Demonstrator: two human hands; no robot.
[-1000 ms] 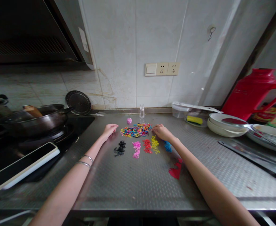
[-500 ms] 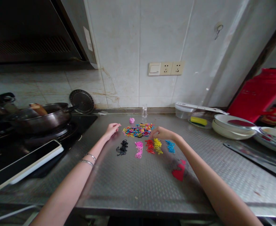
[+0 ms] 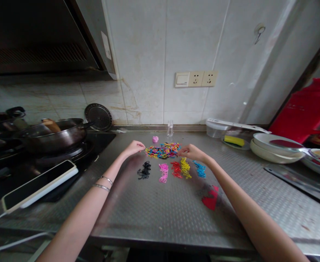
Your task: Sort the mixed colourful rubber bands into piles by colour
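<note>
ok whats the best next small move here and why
Probably pick one piece from the mixed pile with the right grip: it is at that pile's right edge, and colours are mixed there, while the black pile and yellow pile each hold one colour.

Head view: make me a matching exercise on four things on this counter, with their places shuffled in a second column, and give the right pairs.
Things
1. Multicoloured heap
2. Black bunch
3. Blue bunch
4. Clear bottle

Places
A. Leftmost of the single-colour bunches
B. Behind the heap, near the tiled wall
C. Between the left hand and the right hand
D. Rightmost of the single-colour bunches

Right pairs: 1-C, 2-A, 3-D, 4-B
</note>
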